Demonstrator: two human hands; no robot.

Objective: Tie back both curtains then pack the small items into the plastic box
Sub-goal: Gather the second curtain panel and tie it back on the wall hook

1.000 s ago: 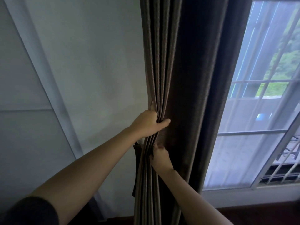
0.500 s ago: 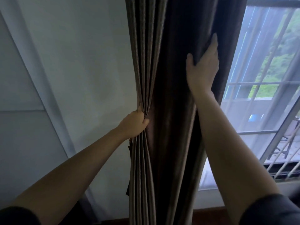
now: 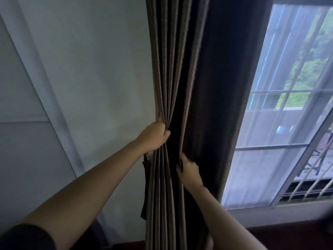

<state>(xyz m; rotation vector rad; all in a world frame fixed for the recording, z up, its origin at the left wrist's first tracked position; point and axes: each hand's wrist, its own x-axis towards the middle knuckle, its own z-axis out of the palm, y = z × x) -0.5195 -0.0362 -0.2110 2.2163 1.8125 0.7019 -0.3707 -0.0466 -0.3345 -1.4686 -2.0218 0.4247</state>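
While the curtain (image 3: 180, 69) was bunched up but not yet tied, this looked like step 1: gathering 1 of the 2 curtains. The left hand (image 3: 155, 136) was clenched tight around a fistful of pleats. The right hand (image 3: 189, 169) sat just below and to the right of it, against the next dark fold. It was blurry, so I couldn't tell whether the fingers were actually pinching that fold or just pushing it over.

My guess for the next move: sweep the loose fabric on the right hand's far side into the left hand's bundle, then wrap something around it. A dark strap (image 3: 144, 188) hung just under the left hand, touching the curtain's edge. It's probably the tieback, but I couldn't be sure.

Hard to see: whatever the strap hangs from was mostly hidden behind the left wrist, with only a pale bit poking out. The curtain's top and bottom were cut off. The other curtain, the plastic box and the small items weren't in view at all.
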